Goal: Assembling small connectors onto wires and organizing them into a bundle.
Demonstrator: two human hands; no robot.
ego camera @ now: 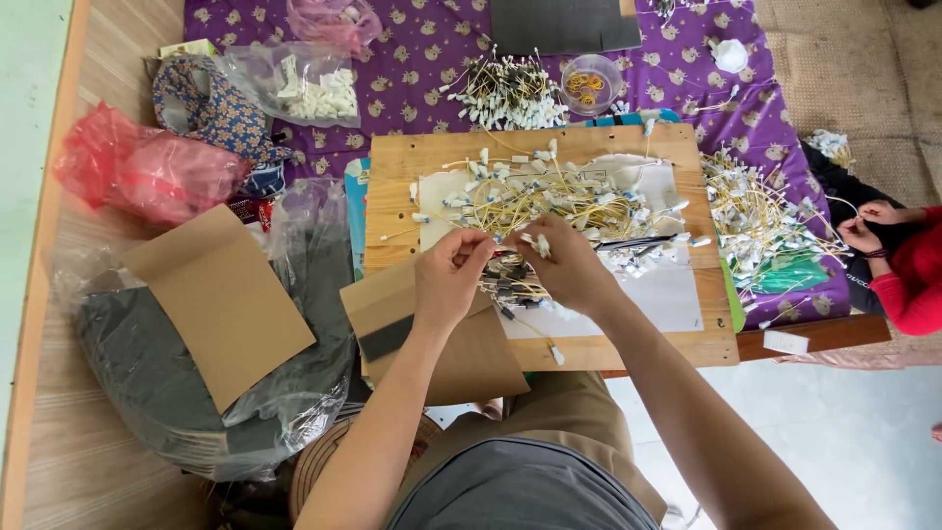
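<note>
A wooden board [392, 167] lies on the cloth [412, 69], wires [549, 196] heaped on it, cardboard sheet [221, 299] to its left.

A: Head view. Left hand [449, 280] and right hand [567, 265] meet over the wooden board [549, 344], fingers pinched on a bundle of wires [512, 280].

B: Surroundings?

A: Loose yellow wires with white connectors [549, 196] lie across the board. Brown cardboard [224, 299] rests on a plastic bag, left. Clear cup of rubber bands [589, 85] sits on the purple cloth [412, 69]. Another person's hands [868, 224] work at the right edge.
</note>
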